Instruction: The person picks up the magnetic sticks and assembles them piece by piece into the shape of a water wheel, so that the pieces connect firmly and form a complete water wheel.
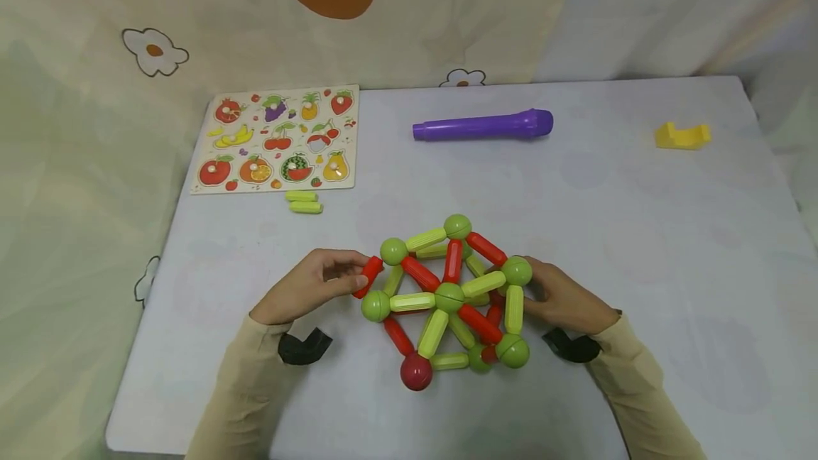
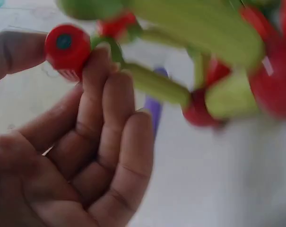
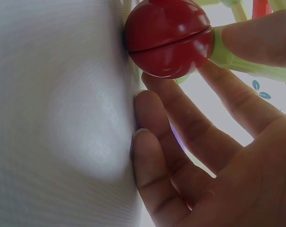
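Note:
A ball-and-stick construction of green and red magnetic pieces (image 1: 449, 298) stands on the table between both hands. At its left side my left hand (image 1: 309, 284) pinches a loose red magnetic stick (image 1: 368, 277) between thumb and fingers. In the left wrist view one end of that stick (image 2: 67, 46) faces the camera, showing a dark round centre. My right hand (image 1: 571, 298) grips the construction low on its right side. Close up in the right wrist view, its thumb lies on a green stick (image 3: 223, 53) beside a dark red ball (image 3: 169, 38).
Two loose green sticks (image 1: 305, 208) lie below a wooden fruit puzzle board (image 1: 349, 91) at the back left. A purple toy microphone (image 1: 482, 126) lies at the back middle. Toward the back right sits a yellow notched block (image 1: 682, 137). Patterned cloth hangs behind the white table (image 1: 639, 233).

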Motion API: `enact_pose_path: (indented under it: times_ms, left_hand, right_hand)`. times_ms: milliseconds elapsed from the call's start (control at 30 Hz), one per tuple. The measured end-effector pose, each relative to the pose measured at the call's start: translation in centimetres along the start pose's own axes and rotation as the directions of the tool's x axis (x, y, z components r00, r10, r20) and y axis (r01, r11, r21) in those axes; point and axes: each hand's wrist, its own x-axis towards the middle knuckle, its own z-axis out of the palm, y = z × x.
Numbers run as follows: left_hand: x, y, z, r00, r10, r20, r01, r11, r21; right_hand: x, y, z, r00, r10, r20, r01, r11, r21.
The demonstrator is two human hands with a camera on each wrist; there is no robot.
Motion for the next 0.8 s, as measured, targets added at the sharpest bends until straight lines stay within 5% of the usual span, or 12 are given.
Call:
enact_pose_path:
  times_ms: [167, 467, 800]
  left_hand:
    - [0.2, 0.3, 0.2, 0.997, -0.026, 0.07, 0.033, 0.995, -0.099]
    - [1.3, 0.0, 1.3, 0.999, -0.044, -0.022, 0.039, 0.981, -0.19]
    - [1.8, 0.4, 2.5, 0.998, -0.045, -0.033, 0.037, 0.976, -0.217]
  right_hand:
    - [0.0, 0.1, 0.1, 1.0, -0.002, 0.014, 0.002, 0.999, 0.038]
    - [0.0, 0.1, 0.0, 1.0, 0.014, 0.007, -0.014, 0.999, 0.038]
    - [0.0, -0.1, -0.1, 1.0, 0.009, 0.016, -0.009, 0.999, 0.036]
